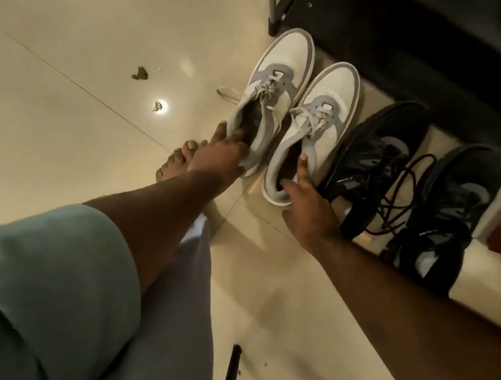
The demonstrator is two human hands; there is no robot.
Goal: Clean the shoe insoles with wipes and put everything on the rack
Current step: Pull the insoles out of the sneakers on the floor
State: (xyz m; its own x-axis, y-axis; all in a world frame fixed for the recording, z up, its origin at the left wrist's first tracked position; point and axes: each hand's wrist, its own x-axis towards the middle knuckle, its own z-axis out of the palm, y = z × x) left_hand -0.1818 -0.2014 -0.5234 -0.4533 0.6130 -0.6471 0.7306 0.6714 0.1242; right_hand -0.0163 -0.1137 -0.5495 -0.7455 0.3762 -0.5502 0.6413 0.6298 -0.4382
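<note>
**Both hands at the white pair, insoles not yet out**

The fingers of the left hand (219,149) curl over the heel collar of the left white sneaker (271,95), the tips reaching down into its dark opening while the thumb sits outside the rim: a grip on the collar. The right hand (303,197) pinches the heel of the right white sneaker (315,128), with the thumb laid along the outer side of the collar and a finger hooked inside the back edge.

This looks like the opening step, taking hold of the shoes so the insoles can be pulled. No insole shows clearly; the interiors are dark and what lies in them cannot be told. The next move calls for fingers to go deeper toward the heel end, catch the insole's edge and peel it up, while the other fingers steady the shoe. No wipes are in view, so they would have to be fetched.

The white pair stands side by side on the pale tiled floor (56,128), toes pointing away, grey panels around the laces, which hang loose. Just beside them on the right sits a pair of black sneakers (386,145) with tangled laces. A dark frame (428,37) beyond the toes may be the rack. A bare foot (179,159) rests under the left wrist.
</note>
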